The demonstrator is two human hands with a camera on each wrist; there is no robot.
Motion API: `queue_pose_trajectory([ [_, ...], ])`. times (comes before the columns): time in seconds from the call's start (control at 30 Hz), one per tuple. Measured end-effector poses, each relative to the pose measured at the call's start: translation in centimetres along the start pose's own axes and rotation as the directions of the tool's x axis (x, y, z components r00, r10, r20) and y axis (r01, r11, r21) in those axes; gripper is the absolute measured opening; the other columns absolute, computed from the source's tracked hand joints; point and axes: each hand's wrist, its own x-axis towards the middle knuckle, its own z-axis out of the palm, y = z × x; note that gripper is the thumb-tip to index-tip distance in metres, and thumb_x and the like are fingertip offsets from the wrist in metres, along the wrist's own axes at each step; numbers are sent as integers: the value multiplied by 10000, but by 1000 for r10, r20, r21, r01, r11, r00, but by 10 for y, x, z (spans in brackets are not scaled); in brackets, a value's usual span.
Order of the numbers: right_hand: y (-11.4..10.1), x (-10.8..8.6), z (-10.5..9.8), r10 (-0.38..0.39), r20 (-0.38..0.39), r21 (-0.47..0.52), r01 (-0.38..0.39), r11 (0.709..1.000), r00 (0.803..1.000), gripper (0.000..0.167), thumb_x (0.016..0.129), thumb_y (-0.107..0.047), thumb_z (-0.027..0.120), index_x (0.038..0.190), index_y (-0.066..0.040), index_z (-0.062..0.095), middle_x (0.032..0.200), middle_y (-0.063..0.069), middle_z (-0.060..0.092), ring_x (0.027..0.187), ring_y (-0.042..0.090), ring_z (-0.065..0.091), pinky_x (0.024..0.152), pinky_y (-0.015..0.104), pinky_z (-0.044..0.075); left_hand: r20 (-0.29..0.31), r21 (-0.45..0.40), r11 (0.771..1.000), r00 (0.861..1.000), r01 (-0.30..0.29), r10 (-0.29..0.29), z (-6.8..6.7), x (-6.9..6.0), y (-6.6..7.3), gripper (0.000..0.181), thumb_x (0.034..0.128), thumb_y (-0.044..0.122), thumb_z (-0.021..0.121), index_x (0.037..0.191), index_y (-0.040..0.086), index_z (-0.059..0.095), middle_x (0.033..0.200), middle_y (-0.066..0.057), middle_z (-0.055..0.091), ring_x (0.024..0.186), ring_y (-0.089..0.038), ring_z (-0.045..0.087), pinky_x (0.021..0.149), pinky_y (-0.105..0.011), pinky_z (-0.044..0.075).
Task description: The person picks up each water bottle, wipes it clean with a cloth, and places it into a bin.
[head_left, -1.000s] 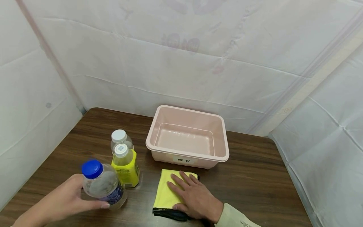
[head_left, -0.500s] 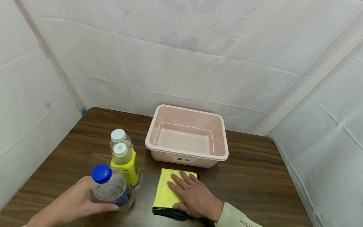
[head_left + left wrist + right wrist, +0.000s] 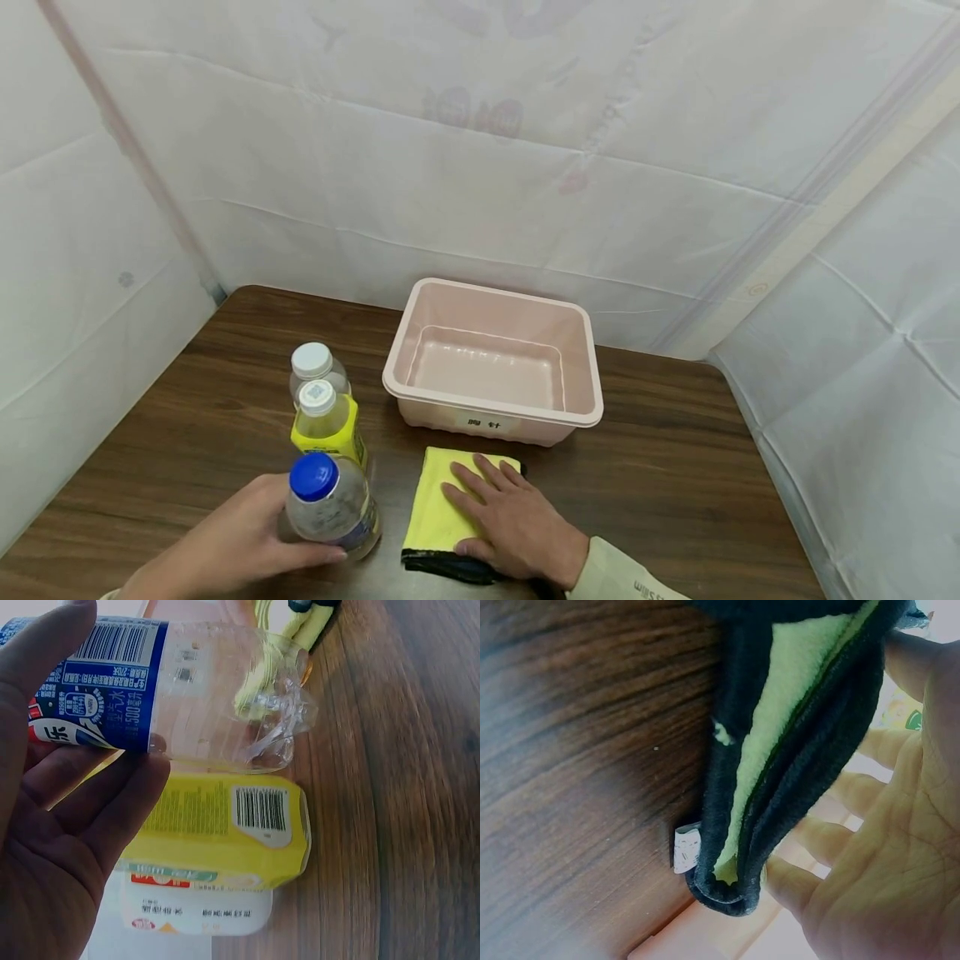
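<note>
In the head view my left hand [image 3: 232,537] grips a clear plastic bottle [image 3: 330,504] with a blue cap, thumb and fingers around its side. The left wrist view shows its blue label [image 3: 112,682] and bare lower part; whether its base touches the table is unclear. Just behind it stands a yellow-labelled bottle [image 3: 328,427] with a white cap, and behind that another white-capped bottle [image 3: 311,363]. My right hand [image 3: 525,525] rests with fairly straight fingers on a folded yellow cloth [image 3: 435,512] with black edging; the right wrist view shows the cloth's layered dark edge [image 3: 810,757].
A pink plastic bin [image 3: 495,408] with a paper label on its front stands beyond the cloth. All this is on a dark wooden table [image 3: 660,467], with white sheeting [image 3: 480,192] behind and at both sides.
My left hand has moved right with the blue-capped bottle, now in front of the yellow-labelled one and nearer the cloth. The right hand stays on the cloth.
</note>
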Motion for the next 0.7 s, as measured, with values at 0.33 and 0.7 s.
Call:
queue_pose_trajectory([
  [0.33,0,0,-1,4,13,8,-4,1000,1000,669,1059,-625,414,1648,-335,288,1737,-50,255,1608,274,268,1232,488,401,31,-17,998,998,53,-53,10,7,4,557,885,411,828,1365,234,609,1248,62,742,1122,2,690,889,-207,600],
  [0.7,-3,4,1,10,-5,8,-10,1000,1000,701,1036,-652,443,1637,-311,325,1719,-32,307,1586,291,320,1195,513,442,49,-8,989,988,147,-146,17,12,9,530,893,483,798,1340,251,631,1235,93,748,1101,18,683,896,-241,606],
])
